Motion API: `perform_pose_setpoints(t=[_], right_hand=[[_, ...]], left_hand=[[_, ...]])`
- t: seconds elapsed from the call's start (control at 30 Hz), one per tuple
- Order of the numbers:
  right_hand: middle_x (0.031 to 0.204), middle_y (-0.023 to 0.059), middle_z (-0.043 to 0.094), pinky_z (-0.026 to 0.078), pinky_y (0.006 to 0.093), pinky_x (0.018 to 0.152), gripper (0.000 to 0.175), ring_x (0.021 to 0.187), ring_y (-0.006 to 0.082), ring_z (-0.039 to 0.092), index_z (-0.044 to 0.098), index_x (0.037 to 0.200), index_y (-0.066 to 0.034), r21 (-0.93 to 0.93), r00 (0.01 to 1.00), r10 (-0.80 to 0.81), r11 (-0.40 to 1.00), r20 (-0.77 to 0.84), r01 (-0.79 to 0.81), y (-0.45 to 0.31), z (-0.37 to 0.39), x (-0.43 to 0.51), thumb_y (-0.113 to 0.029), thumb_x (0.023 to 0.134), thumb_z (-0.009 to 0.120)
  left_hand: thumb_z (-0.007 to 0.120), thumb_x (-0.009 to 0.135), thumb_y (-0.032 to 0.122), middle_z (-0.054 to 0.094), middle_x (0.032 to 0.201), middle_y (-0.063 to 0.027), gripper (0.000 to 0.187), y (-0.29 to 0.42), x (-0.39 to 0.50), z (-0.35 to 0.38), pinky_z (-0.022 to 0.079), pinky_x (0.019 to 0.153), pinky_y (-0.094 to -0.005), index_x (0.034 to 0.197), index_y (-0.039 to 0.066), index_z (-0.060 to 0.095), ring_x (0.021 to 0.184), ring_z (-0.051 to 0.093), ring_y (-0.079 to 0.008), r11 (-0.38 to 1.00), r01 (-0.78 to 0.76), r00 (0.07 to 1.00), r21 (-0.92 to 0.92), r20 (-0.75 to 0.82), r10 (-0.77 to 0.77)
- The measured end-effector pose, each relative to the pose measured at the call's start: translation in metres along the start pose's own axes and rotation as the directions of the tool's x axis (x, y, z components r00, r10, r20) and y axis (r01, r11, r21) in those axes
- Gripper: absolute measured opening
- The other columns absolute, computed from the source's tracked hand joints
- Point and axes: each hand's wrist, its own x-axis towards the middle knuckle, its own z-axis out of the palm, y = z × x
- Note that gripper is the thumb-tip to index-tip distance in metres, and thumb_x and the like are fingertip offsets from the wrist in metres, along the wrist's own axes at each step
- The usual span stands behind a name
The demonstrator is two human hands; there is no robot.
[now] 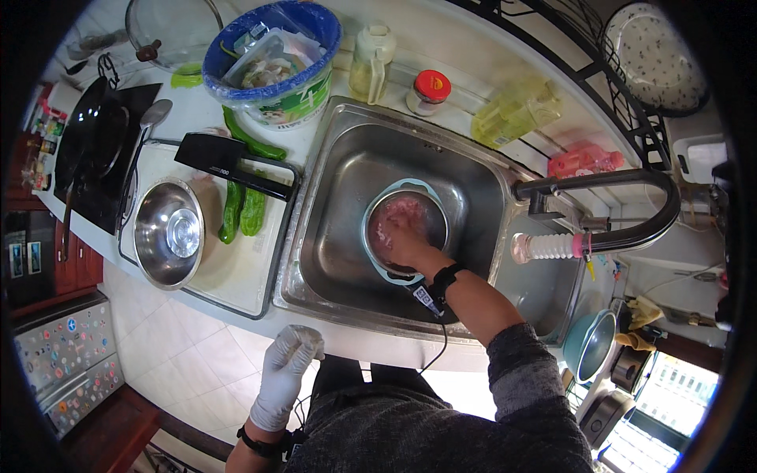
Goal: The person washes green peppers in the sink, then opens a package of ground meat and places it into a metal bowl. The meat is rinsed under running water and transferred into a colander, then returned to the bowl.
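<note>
My bare right hand (408, 239) reaches down into a round metal bowl (445, 222) in the sink. Its fingers are in reddish-pink pieces that look like raw meat (395, 213) in pinkish liquid. What the fingertips grasp is hidden. Under the metal bowl, the light blue rim of another vessel (423, 184) shows. My left hand (294, 352), in a white disposable glove, hangs in front of the counter edge. Its fingers are curled in and nothing shows in them.
Left of the sink (331, 236), a cutting board (236, 278) bears a black cleaver (210, 155), green peppers (253, 204) and a steel bowl (168, 233). A blue-lined bucket (295, 97) holds scraps. The black faucet (665, 201) arches over the sink's right side.
</note>
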Motion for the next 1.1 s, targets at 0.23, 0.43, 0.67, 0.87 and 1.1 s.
perform_pose_setpoints(t=[0.23, 0.43, 0.67, 0.87, 1.1], right_hand=[[0.102, 0.0220, 0.075, 0.057, 0.0506, 0.092, 0.032, 0.105, 0.0430, 0.070, 0.076, 0.107, -0.0076, 0.180, 0.995, 0.103, 0.978, 0.018, -0.105, 0.062, -0.022, -0.014, -0.025, 0.080, 0.072], [0.099, 0.0185, 0.077, 0.060, 0.0492, 0.086, 0.036, 0.099, 0.0367, 0.075, 0.079, 0.103, -0.0057, -0.055, 0.855, 0.129, 0.992, 0.503, -0.117, 0.063, -0.029, -0.071, -0.037, 0.086, 0.074], [0.122, 0.0215, 0.073, 0.055, 0.0465, 0.100, 0.051, 0.114, 0.0358, 0.071, 0.068, 0.131, -0.0070, -0.173, 0.997, 0.018, 0.985, 0.070, -0.005, 0.037, 0.058, -0.119, -0.041, 0.093, 0.074], [0.112, 0.0217, 0.076, 0.058, 0.0535, 0.092, 0.034, 0.107, 0.0401, 0.073, 0.076, 0.114, -0.0020, 0.299, 0.878, 0.042, 0.931, 0.477, -0.207, 0.023, 0.074, -0.082, -0.025, 0.089, 0.075], [0.096, 0.0199, 0.075, 0.058, 0.0528, 0.081, 0.048, 0.092, 0.0396, 0.073, 0.078, 0.094, -0.0011, 0.185, 0.965, 0.091, 0.973, 0.248, -0.139, 0.029, -0.048, -0.135, -0.047, 0.087, 0.068]], left_hand=[[0.069, 0.103, 0.014, 0.062, 0.110, -0.0045, 0.019, 0.010, 0.024, 0.011, 0.052, 0.090, -0.0303, 0.117, 0.001, 0.067, 0.102, 0.062, -0.0135, 0.969, 0.042, 0.990, 0.243, 0.124, -0.074], [0.070, 0.100, 0.008, 0.063, 0.101, -0.0031, 0.017, 0.011, 0.046, 0.024, 0.051, 0.087, -0.0286, 0.116, 0.002, 0.068, 0.092, 0.060, -0.0115, 0.888, -0.140, 0.984, 0.437, 0.161, 0.076], [0.070, 0.102, 0.014, 0.063, 0.096, -0.0031, 0.014, 0.008, 0.038, 0.035, 0.050, 0.079, -0.0286, 0.110, 0.002, 0.069, 0.086, 0.058, -0.0104, 0.886, -0.139, 0.973, 0.443, 0.229, 0.038], [0.069, 0.105, 0.019, 0.061, 0.095, -0.0035, 0.017, 0.000, 0.030, 0.036, 0.049, 0.081, -0.0280, 0.104, 0.002, 0.068, 0.087, 0.057, -0.0111, 0.900, -0.092, 0.964, 0.426, 0.264, -0.026], [0.070, 0.102, 0.012, 0.065, 0.097, -0.0048, 0.012, 0.013, 0.028, 0.036, 0.050, 0.083, -0.0287, 0.107, 0.001, 0.069, 0.089, 0.060, -0.0120, 0.903, -0.054, 0.968, 0.425, 0.244, -0.057]])
